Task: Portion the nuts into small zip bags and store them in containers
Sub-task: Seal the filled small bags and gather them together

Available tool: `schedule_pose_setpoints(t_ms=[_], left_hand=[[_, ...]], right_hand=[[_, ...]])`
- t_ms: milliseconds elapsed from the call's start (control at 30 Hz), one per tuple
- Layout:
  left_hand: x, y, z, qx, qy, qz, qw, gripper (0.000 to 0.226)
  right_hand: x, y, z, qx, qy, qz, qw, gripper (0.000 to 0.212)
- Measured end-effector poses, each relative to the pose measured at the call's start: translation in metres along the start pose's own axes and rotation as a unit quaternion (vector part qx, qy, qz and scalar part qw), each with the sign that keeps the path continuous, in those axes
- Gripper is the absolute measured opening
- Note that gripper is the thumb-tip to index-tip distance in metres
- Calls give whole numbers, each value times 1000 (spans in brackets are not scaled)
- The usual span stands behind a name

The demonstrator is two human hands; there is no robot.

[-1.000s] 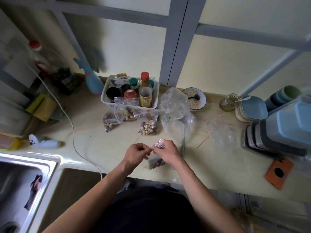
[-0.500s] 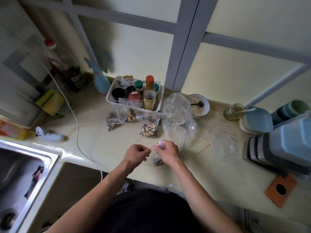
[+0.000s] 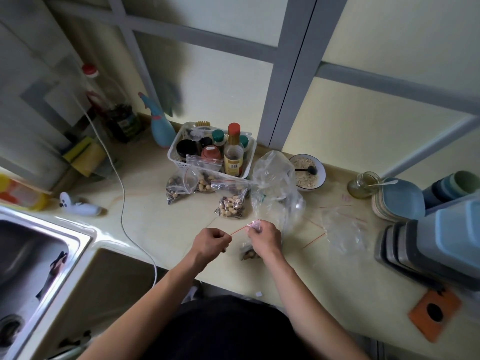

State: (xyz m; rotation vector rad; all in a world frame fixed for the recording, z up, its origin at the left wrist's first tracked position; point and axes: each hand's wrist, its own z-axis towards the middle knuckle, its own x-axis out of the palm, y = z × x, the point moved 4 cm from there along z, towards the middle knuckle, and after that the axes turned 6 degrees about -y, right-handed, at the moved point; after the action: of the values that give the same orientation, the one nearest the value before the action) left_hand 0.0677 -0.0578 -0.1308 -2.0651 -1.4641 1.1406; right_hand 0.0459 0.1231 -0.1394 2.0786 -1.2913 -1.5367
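I see both hands pinching the red zip strip of a small zip bag point(image 3: 250, 253) of nuts at the table's point(image 3: 161, 224) near edge: left hand point(image 3: 211, 242) on its left end, right hand point(image 3: 263, 237) on its right. 2 filled bags point(image 3: 231, 205) lie at 12 o'clock.

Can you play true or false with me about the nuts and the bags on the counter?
1. Both hands hold the same small zip bag. True: the left hand and the right hand pinch its red-striped top.
2. The bowl is empty. False: it holds oats and a dark spoon.
3. Filled nut bags lie in front of the white basket. True.
4. The filled bags sit in the sink. False: they lie on the counter.
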Motion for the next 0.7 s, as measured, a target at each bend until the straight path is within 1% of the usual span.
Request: schedule_pose_setpoints(t_ms=[167,300,400,433,500,600,633,667,700], left_hand=[[-5,3,3,15,-14,17,1000,21],[-10,4,6,48,-39,51,997,20],[-14,5,10,53,-62,64,995,18],[-16,6,12,47,-71,53,995,18],[-20,9,15,31,-82,-2,996,19],[-29,14,20,23,-84,-124,989,21],[-32,15,22,22,-70,-162,984,22],[-34,16,23,16,-37,-195,980,26],[-34,16,24,4,15,-221,975,34]], right_hand=[[0,-3,7,9,-16,9,1000,17],[1,1,10,6,-9,16,1000,16],[5,3,14,14,5,28,1000,12],[8,3,16,21,13,41,999,15],[13,3,19,41,44,106,993,20],[22,9,18,88,94,218,967,10],[25,11,16,112,102,244,958,10],[28,11,16,136,107,266,948,10],[32,12,16,159,111,290,937,10]])
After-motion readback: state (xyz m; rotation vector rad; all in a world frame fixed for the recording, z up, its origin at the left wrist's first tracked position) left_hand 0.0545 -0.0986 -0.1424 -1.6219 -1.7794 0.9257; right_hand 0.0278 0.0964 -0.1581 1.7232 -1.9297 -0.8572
